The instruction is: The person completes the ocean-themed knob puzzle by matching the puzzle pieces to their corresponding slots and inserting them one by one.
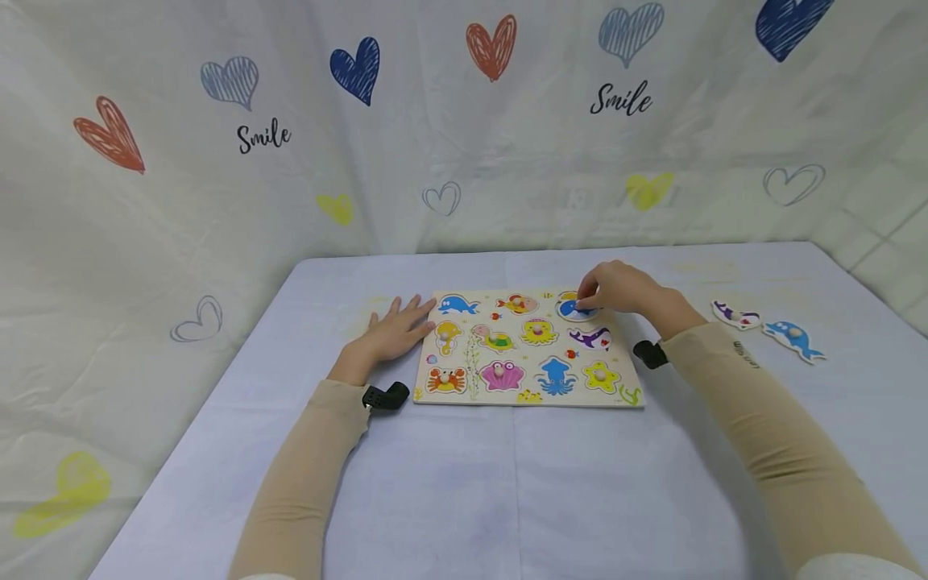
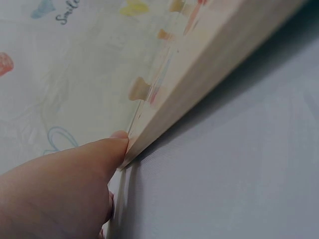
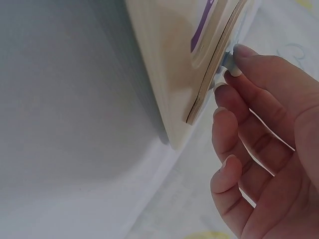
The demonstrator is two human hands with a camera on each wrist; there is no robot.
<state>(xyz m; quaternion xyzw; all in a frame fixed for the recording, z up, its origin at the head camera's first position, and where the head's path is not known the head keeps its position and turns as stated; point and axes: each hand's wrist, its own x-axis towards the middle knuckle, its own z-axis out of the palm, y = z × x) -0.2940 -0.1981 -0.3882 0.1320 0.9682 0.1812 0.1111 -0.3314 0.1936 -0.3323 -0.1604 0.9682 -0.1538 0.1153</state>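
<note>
A wooden knob puzzle board (image 1: 594, 399) with sea-animal pictures lies flat on the table. My right hand (image 1: 623, 290) is over its upper right corner, thumb and index finger pinching the knob of a blue puzzle piece (image 1: 568, 307). In the right wrist view that puzzle piece (image 3: 214, 74) shows its wooden edge close over the board face, and the other fingers curl loosely beside it. Fingers spread, my left hand (image 1: 391, 332) rests at the board's left edge. The left wrist view shows the thumb (image 2: 112, 149) pressed against that edge.
Right of the board, beyond the right forearm, lie a purple-and-white puzzle piece (image 1: 735, 316) and a blue whale piece (image 1: 793, 340). A white cloth (image 1: 464, 483) covers the table. Behind it hangs a curtain (image 1: 406, 161) printed with hearts.
</note>
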